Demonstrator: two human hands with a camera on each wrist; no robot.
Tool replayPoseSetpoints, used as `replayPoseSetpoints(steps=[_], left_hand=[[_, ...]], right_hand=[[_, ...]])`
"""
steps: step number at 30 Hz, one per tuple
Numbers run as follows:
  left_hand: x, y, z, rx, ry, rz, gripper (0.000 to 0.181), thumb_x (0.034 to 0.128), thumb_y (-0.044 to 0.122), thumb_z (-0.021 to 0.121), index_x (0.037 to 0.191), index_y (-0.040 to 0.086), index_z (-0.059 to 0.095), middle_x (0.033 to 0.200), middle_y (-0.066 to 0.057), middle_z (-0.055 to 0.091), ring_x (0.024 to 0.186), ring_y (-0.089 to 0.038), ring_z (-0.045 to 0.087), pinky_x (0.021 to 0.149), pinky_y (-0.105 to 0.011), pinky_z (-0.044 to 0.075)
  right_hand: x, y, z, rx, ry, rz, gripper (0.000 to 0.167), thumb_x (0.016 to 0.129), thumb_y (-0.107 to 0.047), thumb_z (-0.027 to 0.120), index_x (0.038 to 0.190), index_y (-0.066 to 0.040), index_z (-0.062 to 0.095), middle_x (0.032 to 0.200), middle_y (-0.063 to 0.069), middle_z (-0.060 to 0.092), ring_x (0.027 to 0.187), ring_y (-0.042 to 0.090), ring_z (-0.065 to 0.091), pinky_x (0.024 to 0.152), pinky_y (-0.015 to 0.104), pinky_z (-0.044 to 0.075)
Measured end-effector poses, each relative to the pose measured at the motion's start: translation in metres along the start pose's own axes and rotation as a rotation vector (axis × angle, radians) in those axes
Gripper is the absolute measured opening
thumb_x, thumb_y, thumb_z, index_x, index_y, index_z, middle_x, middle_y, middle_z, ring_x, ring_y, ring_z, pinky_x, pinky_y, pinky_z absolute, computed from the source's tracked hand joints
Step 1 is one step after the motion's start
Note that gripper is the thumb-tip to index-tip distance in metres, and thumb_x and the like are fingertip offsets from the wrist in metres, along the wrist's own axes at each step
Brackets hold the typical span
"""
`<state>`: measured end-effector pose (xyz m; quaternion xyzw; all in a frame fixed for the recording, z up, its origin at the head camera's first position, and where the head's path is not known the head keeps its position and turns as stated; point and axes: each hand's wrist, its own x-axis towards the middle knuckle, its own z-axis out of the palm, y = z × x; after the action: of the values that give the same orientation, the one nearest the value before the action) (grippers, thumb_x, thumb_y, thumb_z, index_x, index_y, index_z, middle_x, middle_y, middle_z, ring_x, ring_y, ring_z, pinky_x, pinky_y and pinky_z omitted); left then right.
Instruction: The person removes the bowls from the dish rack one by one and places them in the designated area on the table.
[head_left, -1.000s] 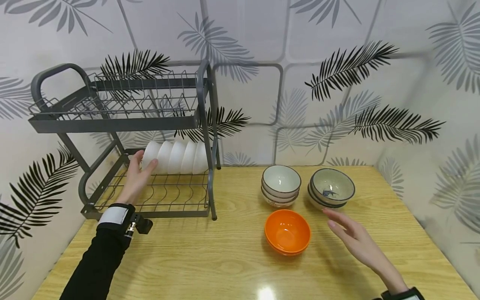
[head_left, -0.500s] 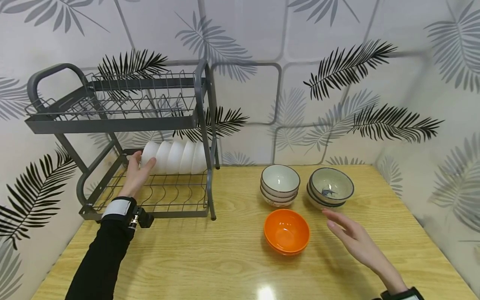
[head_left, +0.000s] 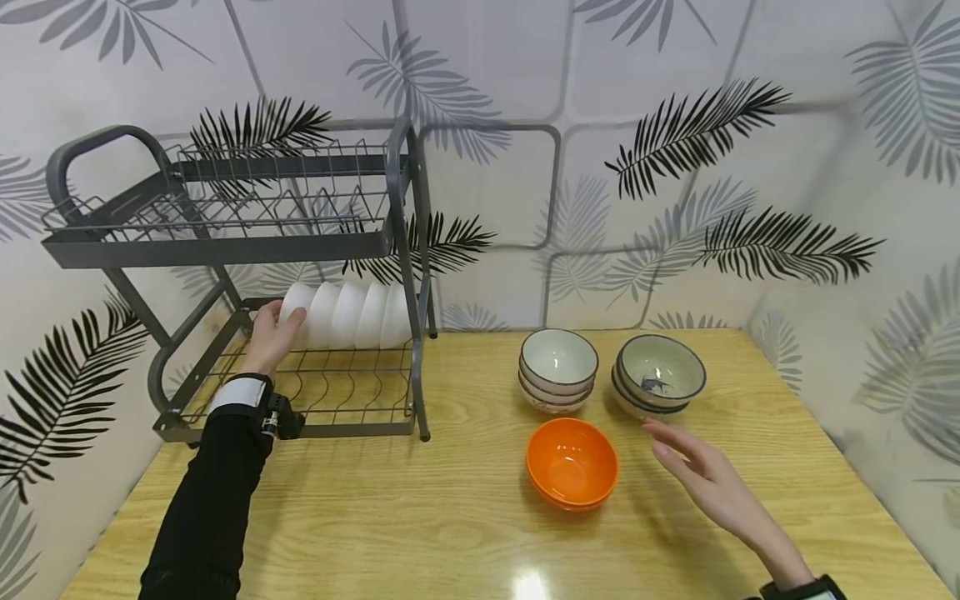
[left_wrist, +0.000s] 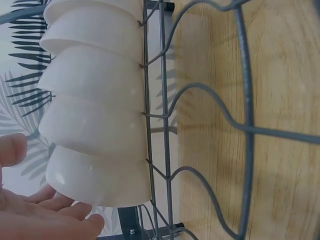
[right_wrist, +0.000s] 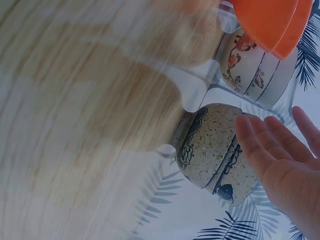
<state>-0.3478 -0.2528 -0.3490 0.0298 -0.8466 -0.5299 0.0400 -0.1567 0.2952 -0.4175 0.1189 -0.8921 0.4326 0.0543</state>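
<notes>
Several white bowls [head_left: 347, 317] stand on edge in a row on the rack's lower tier. My left hand [head_left: 272, 337] is at the leftmost bowl. In the left wrist view, the relaxed fingers of the left hand [left_wrist: 55, 217] lie beside the end bowl [left_wrist: 100, 177], thumb apart from it; whether the fingertips touch it is unclear. My right hand [head_left: 716, 487] hovers, fingers extended, near the speckled bowls [head_left: 663, 371]. In the right wrist view, that hand [right_wrist: 287, 160] is beside the speckled bowls [right_wrist: 207, 145], holding nothing.
The two-tier grey rack [head_left: 225, 250] stands at the left, its upper tier above my left hand. Right of it on the wooden table [head_left: 360, 517] are stacked white bowls with dark rims [head_left: 558, 367] and stacked orange bowls [head_left: 572, 467]. A patterned wall [head_left: 495, 200] rises behind.
My left wrist and forearm have shifted slightly forward and right, while the fingers stay by the end bowl. My right hand and the bowls keep their places; the head view has shifted slightly.
</notes>
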Motion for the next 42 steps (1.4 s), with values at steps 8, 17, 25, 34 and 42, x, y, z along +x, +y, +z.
replayPoseSetpoints(steps=[8,17,25,34,42], left_hand=[[0.008,0.005,-0.001,0.097,0.058,-0.036,0.064,0.1082,0.029,0.031,0.156,-0.011,0.016,0.158,-0.037,0.024,0.146,-0.050,0.031,0.120,-0.059,0.033],[0.014,0.004,-0.001,0.170,0.063,-0.040,0.059,0.1076,0.026,0.031,0.152,-0.013,0.027,0.151,-0.039,0.036,0.140,-0.052,0.039,0.116,-0.059,0.037],[0.018,0.006,0.005,0.178,0.128,-0.053,0.049,0.1052,0.015,0.035,0.145,-0.013,0.042,0.142,-0.037,0.050,0.132,-0.049,0.050,0.111,-0.055,0.045],[0.018,0.004,0.006,0.170,0.240,-0.017,0.042,0.1043,0.011,0.040,0.137,-0.013,0.051,0.135,-0.036,0.057,0.125,-0.047,0.056,0.105,-0.053,0.049],[0.011,0.010,0.008,0.080,0.382,0.006,0.038,0.1054,0.012,0.042,0.133,-0.010,0.055,0.131,-0.034,0.061,0.126,-0.044,0.053,0.099,-0.048,0.047]], right_hand=[[-0.001,0.000,0.000,0.005,-0.010,0.001,0.039,0.108,-0.022,0.048,0.139,-0.002,0.057,0.146,0.022,0.055,0.119,-0.024,0.041,0.096,0.009,0.045],[-0.003,0.003,0.002,0.020,-0.015,0.001,0.037,0.108,-0.022,0.048,0.138,-0.002,0.058,0.148,0.024,0.052,0.119,-0.025,0.039,0.096,0.009,0.046],[-0.003,0.002,0.003,0.011,-0.015,0.005,0.037,0.108,-0.021,0.048,0.138,-0.002,0.058,0.148,0.024,0.052,0.118,-0.025,0.039,0.096,0.009,0.046],[-0.004,0.003,0.002,0.009,0.006,0.004,0.038,0.107,-0.022,0.048,0.137,-0.001,0.059,0.146,0.023,0.054,0.118,-0.026,0.039,0.097,0.008,0.044],[-0.002,0.002,-0.001,-0.011,-0.001,0.020,0.040,0.108,-0.024,0.047,0.139,-0.001,0.057,0.145,0.022,0.056,0.117,-0.026,0.039,0.097,0.008,0.045]])
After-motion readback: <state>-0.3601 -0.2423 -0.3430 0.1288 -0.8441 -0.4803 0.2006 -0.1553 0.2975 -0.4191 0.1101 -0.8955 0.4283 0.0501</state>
